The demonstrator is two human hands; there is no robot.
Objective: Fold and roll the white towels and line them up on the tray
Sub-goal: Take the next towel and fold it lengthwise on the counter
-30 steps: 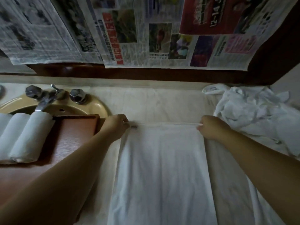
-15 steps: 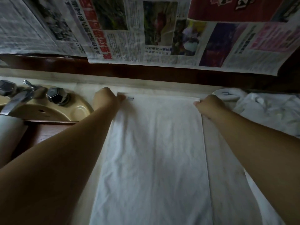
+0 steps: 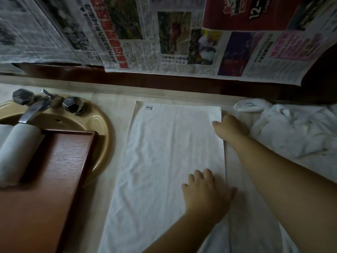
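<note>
A white towel [image 3: 164, 161] lies spread flat and lengthwise on the counter, its small label at the far left corner. My left hand [image 3: 206, 194] rests on it near its right edge, fingers spread and flat. My right hand [image 3: 228, 128] is at the towel's right edge just below the far corner, with the thumb on top and the fingers curled at the edge, pinching it. To the left stands the brown wooden tray [image 3: 60, 179], which carries rolled white towels [image 3: 18, 148] at its left end.
The tray lies across a tan sink [image 3: 102, 128] with a metal faucet [image 3: 34, 110] and two knobs. A heap of loose white towels [image 3: 291, 134] fills the counter's right side. Newspaper sheets [image 3: 164, 37] hang on the wall behind.
My left hand let go of the far left corner and came down onto the towel near its right edge. My right hand slid a little down the right edge. The towel lies flat.
</note>
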